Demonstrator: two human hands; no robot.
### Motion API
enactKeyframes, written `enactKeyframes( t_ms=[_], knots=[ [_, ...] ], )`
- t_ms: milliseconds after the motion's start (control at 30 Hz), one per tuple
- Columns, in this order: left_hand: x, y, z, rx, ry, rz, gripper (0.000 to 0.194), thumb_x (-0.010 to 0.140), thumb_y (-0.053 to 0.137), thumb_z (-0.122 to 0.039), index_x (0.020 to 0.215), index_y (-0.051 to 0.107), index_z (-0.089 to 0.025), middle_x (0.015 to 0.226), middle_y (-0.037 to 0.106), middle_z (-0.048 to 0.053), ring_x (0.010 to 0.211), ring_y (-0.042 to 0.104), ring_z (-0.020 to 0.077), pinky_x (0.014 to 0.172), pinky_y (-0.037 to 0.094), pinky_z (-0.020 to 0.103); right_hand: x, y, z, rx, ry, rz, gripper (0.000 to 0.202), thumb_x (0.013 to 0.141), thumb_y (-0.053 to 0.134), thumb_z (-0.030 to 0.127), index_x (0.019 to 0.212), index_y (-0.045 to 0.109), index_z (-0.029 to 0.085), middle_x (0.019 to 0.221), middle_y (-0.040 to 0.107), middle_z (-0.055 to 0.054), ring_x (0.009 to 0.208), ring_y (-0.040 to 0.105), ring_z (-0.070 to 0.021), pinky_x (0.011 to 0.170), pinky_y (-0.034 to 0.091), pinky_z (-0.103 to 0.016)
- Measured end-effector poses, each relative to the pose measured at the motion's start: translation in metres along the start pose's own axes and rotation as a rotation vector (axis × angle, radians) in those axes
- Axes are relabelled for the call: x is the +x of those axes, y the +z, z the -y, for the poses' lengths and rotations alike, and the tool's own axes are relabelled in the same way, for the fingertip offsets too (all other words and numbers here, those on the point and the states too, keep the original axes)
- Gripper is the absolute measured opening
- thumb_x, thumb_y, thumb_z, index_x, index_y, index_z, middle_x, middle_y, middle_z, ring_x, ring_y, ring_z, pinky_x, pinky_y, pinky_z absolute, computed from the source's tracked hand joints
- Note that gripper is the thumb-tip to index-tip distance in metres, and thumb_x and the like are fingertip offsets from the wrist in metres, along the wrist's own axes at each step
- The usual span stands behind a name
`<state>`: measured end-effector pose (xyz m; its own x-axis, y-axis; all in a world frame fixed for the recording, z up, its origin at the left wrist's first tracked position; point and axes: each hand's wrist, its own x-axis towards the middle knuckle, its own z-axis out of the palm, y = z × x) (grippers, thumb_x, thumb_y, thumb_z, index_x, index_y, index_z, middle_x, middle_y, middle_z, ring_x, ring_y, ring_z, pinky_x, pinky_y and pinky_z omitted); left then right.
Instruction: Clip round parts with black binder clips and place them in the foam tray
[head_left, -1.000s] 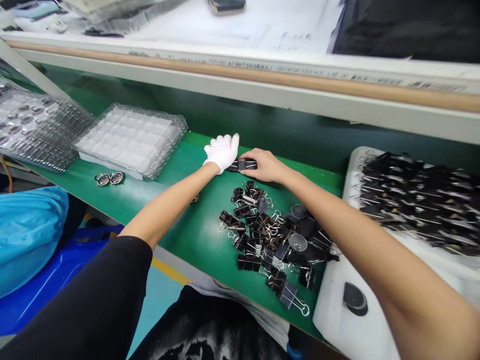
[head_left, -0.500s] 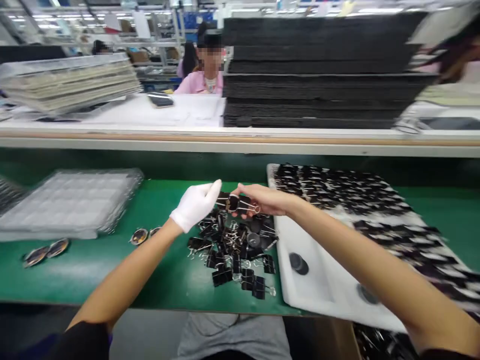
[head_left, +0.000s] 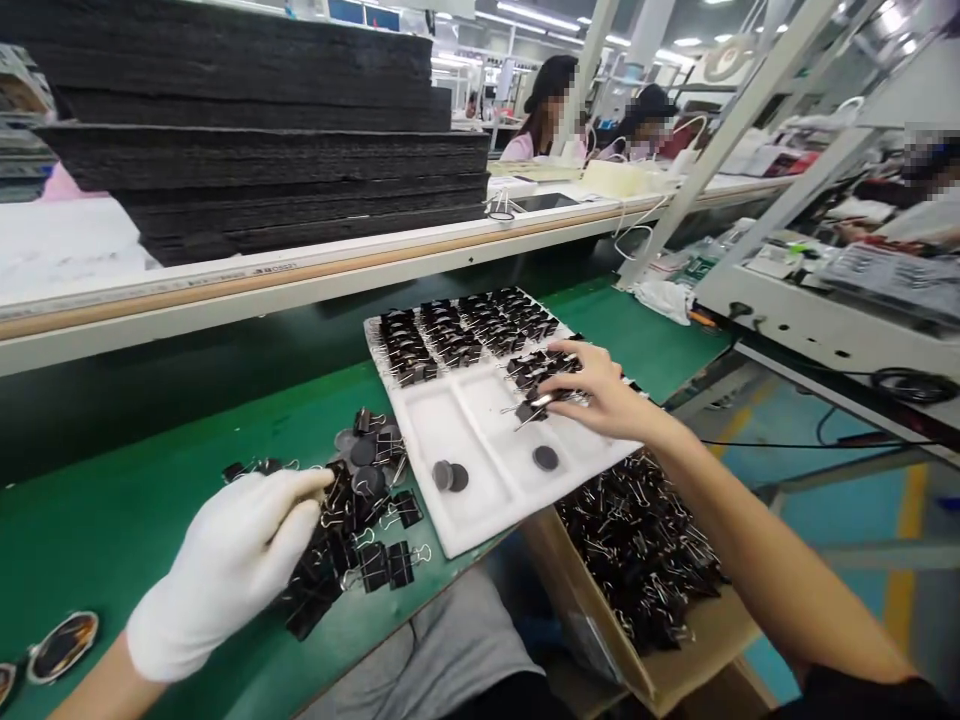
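My left hand (head_left: 225, 560), in a white glove, has its thumb and fingers pinched together at the left side of a loose pile of black binder clips (head_left: 375, 565) on the green table. What it pinches is too hidden to name. Bare, my right hand (head_left: 600, 395) is over the white foam tray (head_left: 442, 520), its fingers closed on a black binder clip (head_left: 534, 406) beside a row of clips. Rows of clips (head_left: 409, 345) fill the tray's far compartments. Dark round discs (head_left: 546, 458) lie in its near compartments.
An open cardboard box (head_left: 637, 670) full of binder clips stands below the table edge at right. Black sheets (head_left: 300, 160) are stacked on the shelf beyond. Round lens-like pieces (head_left: 64, 647) lie at the lower left. Other people sit across the shelf.
The view has swung to the right. My hands, earlier together over the pile with a clip assembly between them, are now apart; my right hand has moved over the tray with a clip.
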<state>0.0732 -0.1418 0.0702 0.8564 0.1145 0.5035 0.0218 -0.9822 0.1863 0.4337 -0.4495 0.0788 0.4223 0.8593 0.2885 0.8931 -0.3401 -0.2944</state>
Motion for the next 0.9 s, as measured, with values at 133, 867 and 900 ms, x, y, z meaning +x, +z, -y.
enactKeyframes(
  t_ms=[133,867,900],
  knots=[
    [-0.002,0.004,0.004,-0.066,-0.052,-0.013,0.023,0.102,0.049,-0.033,0.113,0.068,-0.027,0.096,0.080,0.000,0.080,0.074,0.0193,0.074,0.057,0.033,-0.015,0.009,-0.069,-0.111,0.123,0.066,0.022,0.094,0.067,0.046,0.101,0.082,0.031,0.158,0.040,-0.012,0.145,0.033,-0.0472,0.108,0.035,-0.070],
    [-0.029,-0.011,0.033,0.121,-0.204,0.055,0.034,0.097,0.052,-0.047,0.125,0.067,-0.034,0.125,0.076,0.002,0.111,0.073,0.0303,0.097,0.059,0.048,-0.031,0.020,-0.003,-0.169,-0.218,0.188,0.020,0.100,0.058,0.032,0.113,0.071,0.024,0.120,0.069,-0.014,0.113,0.060,-0.0304,0.094,0.041,-0.048],
    [-0.033,-0.015,0.038,0.145,-0.238,0.051,0.035,0.097,0.052,-0.049,0.125,0.066,-0.035,0.127,0.075,0.002,0.114,0.071,0.0320,0.100,0.058,0.052,-0.033,0.022,0.009,-0.186,-0.234,0.265,0.018,0.100,0.059,0.029,0.113,0.071,0.024,0.117,0.071,-0.013,0.109,0.061,-0.0295,0.090,0.041,-0.045]
  ],
)
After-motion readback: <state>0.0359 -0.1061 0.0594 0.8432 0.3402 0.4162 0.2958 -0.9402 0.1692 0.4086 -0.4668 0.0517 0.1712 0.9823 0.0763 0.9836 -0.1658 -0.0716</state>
